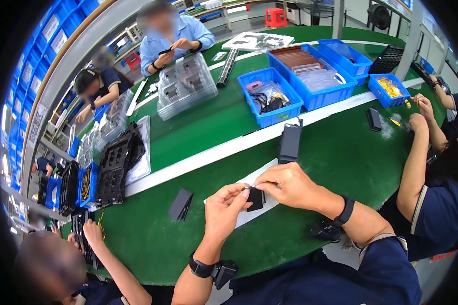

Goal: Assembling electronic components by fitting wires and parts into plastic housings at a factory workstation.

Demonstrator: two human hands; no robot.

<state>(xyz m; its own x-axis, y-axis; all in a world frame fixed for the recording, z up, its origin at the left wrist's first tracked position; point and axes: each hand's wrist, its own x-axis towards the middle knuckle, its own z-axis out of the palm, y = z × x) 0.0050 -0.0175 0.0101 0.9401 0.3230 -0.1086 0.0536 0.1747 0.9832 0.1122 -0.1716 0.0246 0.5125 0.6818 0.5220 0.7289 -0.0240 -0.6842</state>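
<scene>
My left hand [226, 207] and my right hand [294, 187] meet over the near part of the green table. Between their pinched fingertips is a small, thin, dark and silvery part [249, 187], too small to name. Just below the fingertips a flat black rectangular piece [257, 200] shows. Whether it lies on the white sheet [249, 216] under my hands or is touched by the left fingers, I cannot tell. Left of my hands rests a pair of flat dark rectangular pieces [180, 204]. A stack of black rectangular pieces [289, 145] stands beyond my right hand.
Blue bins [270, 118] with cables, brown sheets and clear plates stand across a white strip. A smaller blue bin [389, 91] holds yellow parts. Black trays [114, 165] and clear plastic trays [187, 91] sit left. Co-workers are at both sides and opposite.
</scene>
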